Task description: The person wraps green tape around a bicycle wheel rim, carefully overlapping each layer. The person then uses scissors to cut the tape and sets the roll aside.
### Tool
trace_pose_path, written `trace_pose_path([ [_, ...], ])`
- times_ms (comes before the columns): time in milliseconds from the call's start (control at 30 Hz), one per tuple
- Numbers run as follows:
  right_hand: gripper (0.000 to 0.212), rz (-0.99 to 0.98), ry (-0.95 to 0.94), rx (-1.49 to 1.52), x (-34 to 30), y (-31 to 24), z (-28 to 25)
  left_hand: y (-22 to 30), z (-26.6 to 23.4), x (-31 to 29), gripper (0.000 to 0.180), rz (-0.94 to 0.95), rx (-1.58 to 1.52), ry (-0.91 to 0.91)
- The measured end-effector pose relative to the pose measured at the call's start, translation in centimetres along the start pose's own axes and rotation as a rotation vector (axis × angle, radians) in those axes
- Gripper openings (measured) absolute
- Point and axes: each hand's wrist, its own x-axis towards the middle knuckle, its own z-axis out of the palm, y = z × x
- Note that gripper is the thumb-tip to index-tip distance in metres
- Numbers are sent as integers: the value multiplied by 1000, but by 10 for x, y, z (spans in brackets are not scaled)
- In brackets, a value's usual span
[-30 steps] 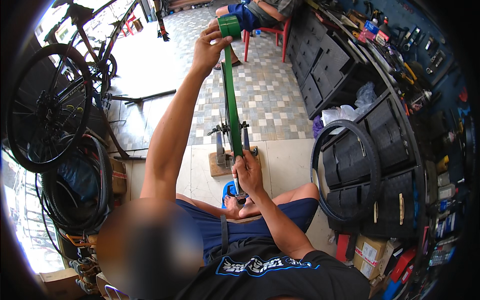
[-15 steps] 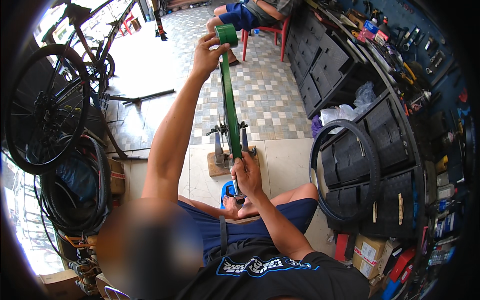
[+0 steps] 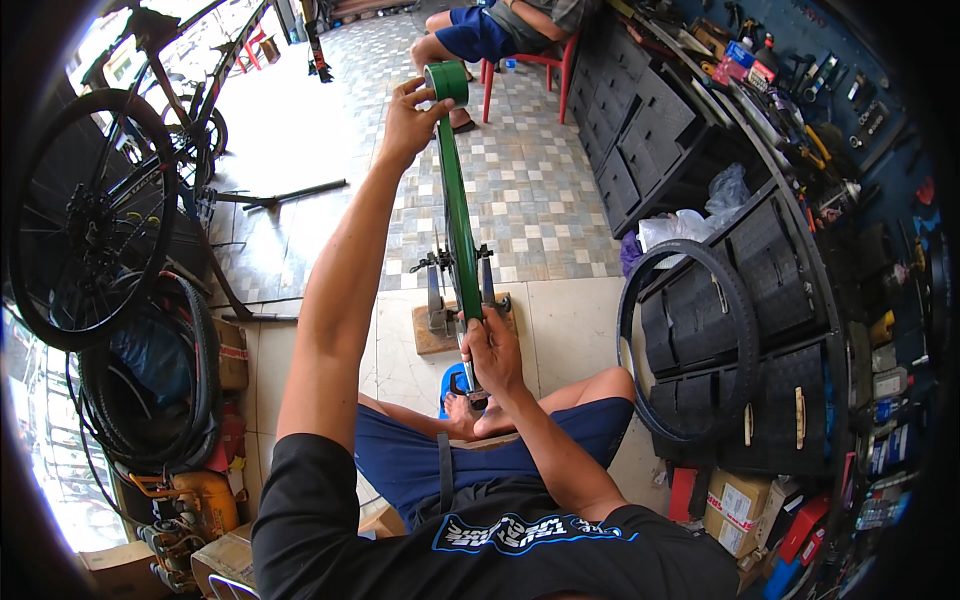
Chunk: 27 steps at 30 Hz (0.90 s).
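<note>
Reaching to upper centre, the left hand (image 3: 408, 122) has its fingers closed on the green roll (image 3: 448, 86), the strip (image 3: 457, 205) drawn out but uncut. It runs down past the stand (image 3: 488, 280) to the right hand (image 3: 494, 352), clamped on it just below mid-frame; how much is laid, I cannot tell.

- bike workshop, pretty obviously
- bicycle (image 3: 95, 213) by the tiled floor's (image 3: 540, 220) left edge, tyres (image 3: 207, 385) bundled nearby
- wheel stand (image 3: 488, 282) on a wooden block (image 3: 430, 342)
- tools (image 3: 823, 75) all over the blue wall panel (image 3: 883, 55)
- another tyre (image 3: 746, 330) against the black cabinet's (image 3: 785, 245) front
</note>
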Motion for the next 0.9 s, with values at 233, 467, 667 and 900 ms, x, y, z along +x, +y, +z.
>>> trace_pose_path([
  [233, 25, -23, 35, -8, 0, 2, 1, -22, 4, -2, 37, 16, 56, 30],
  [467, 25, -23, 37, -30, 0, 0, 1, -37, 10, -7, 38, 23, 95, 30],
  [667, 25, -22, 38, -10, 0, 2, 0, -44, 15, -9, 37, 7, 112, 35],
  [900, 24, -32, 28, -16, 0, -1, 1, -49, 13, -10, 38, 4, 136, 32],
])
